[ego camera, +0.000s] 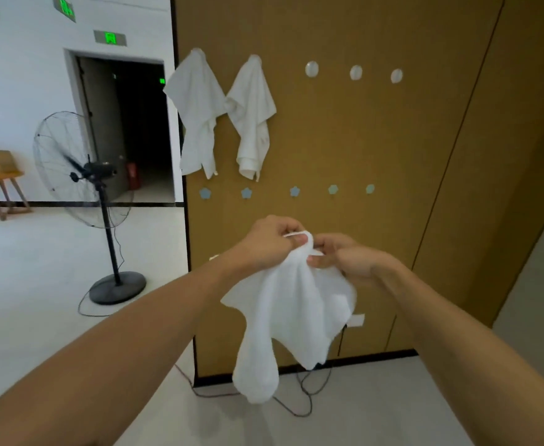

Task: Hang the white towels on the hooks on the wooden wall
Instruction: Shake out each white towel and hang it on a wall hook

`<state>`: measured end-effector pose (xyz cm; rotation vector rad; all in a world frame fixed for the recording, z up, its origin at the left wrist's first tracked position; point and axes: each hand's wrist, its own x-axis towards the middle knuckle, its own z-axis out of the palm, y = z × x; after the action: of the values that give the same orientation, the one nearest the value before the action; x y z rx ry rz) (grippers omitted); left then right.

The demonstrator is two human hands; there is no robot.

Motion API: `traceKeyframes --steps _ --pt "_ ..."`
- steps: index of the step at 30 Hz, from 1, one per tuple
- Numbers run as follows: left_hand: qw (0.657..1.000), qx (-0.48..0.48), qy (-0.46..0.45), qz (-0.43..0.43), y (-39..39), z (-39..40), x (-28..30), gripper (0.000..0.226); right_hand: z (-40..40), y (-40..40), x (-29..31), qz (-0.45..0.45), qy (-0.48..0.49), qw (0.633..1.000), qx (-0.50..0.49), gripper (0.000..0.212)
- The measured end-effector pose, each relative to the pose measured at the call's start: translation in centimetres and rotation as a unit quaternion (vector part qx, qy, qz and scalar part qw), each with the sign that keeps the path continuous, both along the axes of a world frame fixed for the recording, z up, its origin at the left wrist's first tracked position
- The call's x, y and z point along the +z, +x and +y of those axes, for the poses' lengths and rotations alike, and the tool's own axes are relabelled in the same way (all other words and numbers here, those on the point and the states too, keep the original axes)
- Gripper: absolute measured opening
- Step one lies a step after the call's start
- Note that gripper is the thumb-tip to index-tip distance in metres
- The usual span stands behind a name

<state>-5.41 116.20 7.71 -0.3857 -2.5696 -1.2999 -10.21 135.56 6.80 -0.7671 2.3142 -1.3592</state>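
White towel (291, 312), lower centre of frame: soft, limp terry, judged light; best held at bunched top. Left hand (272, 243) and right hand (344, 257) both pinched gathered peak, cloth drooping below. Two hung towels (225, 114) upper left on wooden wall (377, 140); round glossy hooks (356, 72) free, upper centre.
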Motion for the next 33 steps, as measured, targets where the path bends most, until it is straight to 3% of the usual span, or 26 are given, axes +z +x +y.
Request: traceKeyframes --steps 2,5,11,14,16,21,23,27,33 --pt "1.0 0.01 -0.017 0.015 -2.8 -1.8 0.8 0.014 -2.6 -2.3 0.2 -0.023 -0.085 0.996 0.019 0.029" --pt "0.997 0.037 -0.056 0.044 -9.1 -6.2 1.7 0.018 -6.3 -8.0 0.7 -0.038 -0.125 0.991 0.025 0.037" --pt "0.996 0.037 -0.034 0.079 -20.9 -12.7 5.2 0.029 -14.1 -19.0 4.7 0.053 -0.13 0.981 -0.131 0.02" --pt "0.997 0.026 -0.025 0.072 -26.4 -15.1 8.1 0.033 -16.4 -24.1 7.5 0.068 -0.149 0.97 -0.177 0.021" --pt "0.998 -0.009 -0.012 0.063 -29.8 -16.2 9.6 0.036 -17.2 -26.8 9.2 0.088 -0.165 0.965 -0.183 0.016" --pt "0.993 -0.092 -0.064 0.034 -36.5 -17.8 11.7 0.03 -16.4 -32.5 12.0 0.143 -0.101 0.972 -0.159 0.04" --pt "0.992 -0.102 -0.061 0.034 -39.1 -17.7 12.2 0.027 -15.1 -35.2 12.7 0.147 -0.091 0.974 -0.146 0.04" --pt "0.991 -0.04 -0.048 0.121 -44.9 -15.7 13.9 0.019 -12.9 -41.4 14.4 0.167 -0.098 0.97 -0.146 0.057" --pt "0.957 0.072 -0.076 0.271 -53.7 -11.0 18.4 0.014 -9.6 -51.1 19.9 0.31 -0.034 0.932 -0.182 0.045"
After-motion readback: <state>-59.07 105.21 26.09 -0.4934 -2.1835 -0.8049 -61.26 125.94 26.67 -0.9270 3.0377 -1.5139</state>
